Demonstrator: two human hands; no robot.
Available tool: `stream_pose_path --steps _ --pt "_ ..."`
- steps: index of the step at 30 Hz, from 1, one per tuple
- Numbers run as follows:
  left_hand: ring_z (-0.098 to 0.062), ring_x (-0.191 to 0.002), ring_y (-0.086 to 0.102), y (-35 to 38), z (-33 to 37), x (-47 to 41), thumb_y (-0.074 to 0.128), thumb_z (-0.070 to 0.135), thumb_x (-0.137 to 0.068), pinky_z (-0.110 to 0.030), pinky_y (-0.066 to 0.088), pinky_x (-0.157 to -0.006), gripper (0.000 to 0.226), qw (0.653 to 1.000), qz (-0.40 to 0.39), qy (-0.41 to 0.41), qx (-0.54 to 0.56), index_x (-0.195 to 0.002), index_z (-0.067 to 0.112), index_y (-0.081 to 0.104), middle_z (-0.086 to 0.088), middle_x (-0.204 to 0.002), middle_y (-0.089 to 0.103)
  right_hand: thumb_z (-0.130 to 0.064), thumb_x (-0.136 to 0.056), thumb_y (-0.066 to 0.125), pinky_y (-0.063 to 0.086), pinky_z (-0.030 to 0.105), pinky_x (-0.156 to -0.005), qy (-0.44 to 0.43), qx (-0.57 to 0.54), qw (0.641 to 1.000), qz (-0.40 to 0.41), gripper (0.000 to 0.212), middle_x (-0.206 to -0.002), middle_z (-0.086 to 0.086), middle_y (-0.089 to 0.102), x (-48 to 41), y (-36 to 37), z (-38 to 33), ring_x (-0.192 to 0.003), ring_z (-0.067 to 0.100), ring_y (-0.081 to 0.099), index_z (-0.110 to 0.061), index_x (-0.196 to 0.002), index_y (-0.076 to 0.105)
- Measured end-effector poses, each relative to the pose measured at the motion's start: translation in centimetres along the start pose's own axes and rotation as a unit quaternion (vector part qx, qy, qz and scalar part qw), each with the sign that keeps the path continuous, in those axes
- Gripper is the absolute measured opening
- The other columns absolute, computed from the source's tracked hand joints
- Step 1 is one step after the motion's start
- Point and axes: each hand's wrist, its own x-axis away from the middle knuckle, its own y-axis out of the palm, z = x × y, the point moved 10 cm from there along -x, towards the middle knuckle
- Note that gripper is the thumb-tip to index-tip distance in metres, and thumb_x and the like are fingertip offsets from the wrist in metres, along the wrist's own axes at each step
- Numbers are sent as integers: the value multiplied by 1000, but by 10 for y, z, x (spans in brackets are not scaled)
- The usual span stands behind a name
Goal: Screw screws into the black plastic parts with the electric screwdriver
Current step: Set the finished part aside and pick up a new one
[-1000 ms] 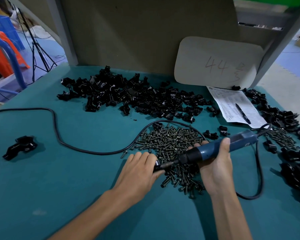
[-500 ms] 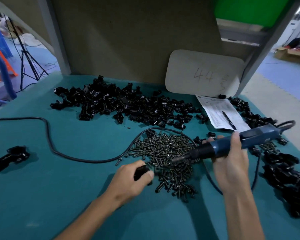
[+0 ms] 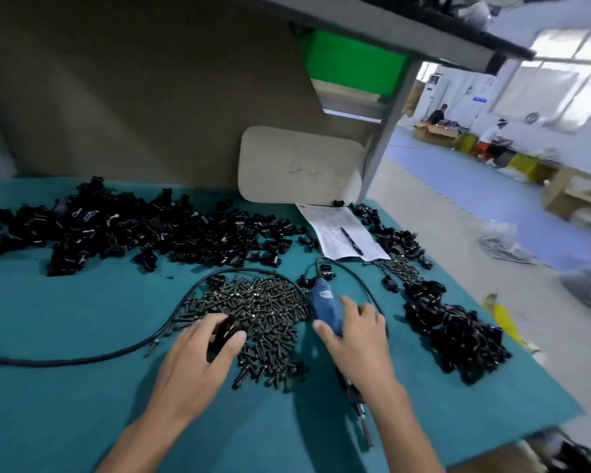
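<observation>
Left hand (image 3: 198, 356) pinching black part (image 3: 224, 334), right hand (image 3: 359, 331) gripping screwdriver (image 3: 326, 303) beside it

The table (image 3: 65, 336) has a teal top. A wide heap of black parts (image 3: 116, 230) lies along its back, a pile of screws (image 3: 263, 308) sits in the middle, and a black cable (image 3: 82, 359) curves round that pile. To the right lies a paper (image 3: 338, 230) with a pen (image 3: 351, 241) on it. Beside it are a few more screws (image 3: 398, 268), and a second heap (image 3: 458, 332) sits near the right edge.
</observation>
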Motion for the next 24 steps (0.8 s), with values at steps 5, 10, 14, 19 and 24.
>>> stream_pose_path --steps 5,10,14,19,24 --pt "-2 -114 48 49 76 1 60 37 -97 -27 40 -90 42 994 -47 99 12 -136 48 49 24 -121 46 -62 -86 61 49 30 -102 -60 -394 909 -121 56 -122 -14 66 46 11 -53 -112 1 62 -39 -136 55" --pt "21 -125 34 77 105 9 69 41 -90 -8 30 -100 71 983 -108 140 51 -147 56 30 44 -136 29 -60 -81 71 55 25 -82 42 -442 896 1 47 -104 -9 68 48 -20 22 -87 -2 67 -40 -114 44" --pt "1 -126 42 60 61 0 56 54 -93 -41 44 -105 51 995 -88 52 19 -140 57 36 32 -138 36 -45 -84 76 43 18 -55 113 -295 943 105 42 -98 -7 65 28 -84 118 -66 2 59 -32 -108 45" --pt "-12 -98 60 28 6 -13 59 40 -96 -46 54 -87 28 999 -30 -39 8 -120 52 52 11 -121 60 -5 -89 69 47 41 -95 147 -59 979 127 50 -125 13 57 -36 -135 204 -104 32 59 -16 -132 46" --pt "-2 -85 60 5 -12 -16 63 29 -94 -32 51 -74 29 997 42 -64 11 -99 57 56 20 -100 65 4 -92 58 40 48 -107 147 39 988 38 49 -135 18 49 -87 -110 234 -112 38 54 -19 -135 52"
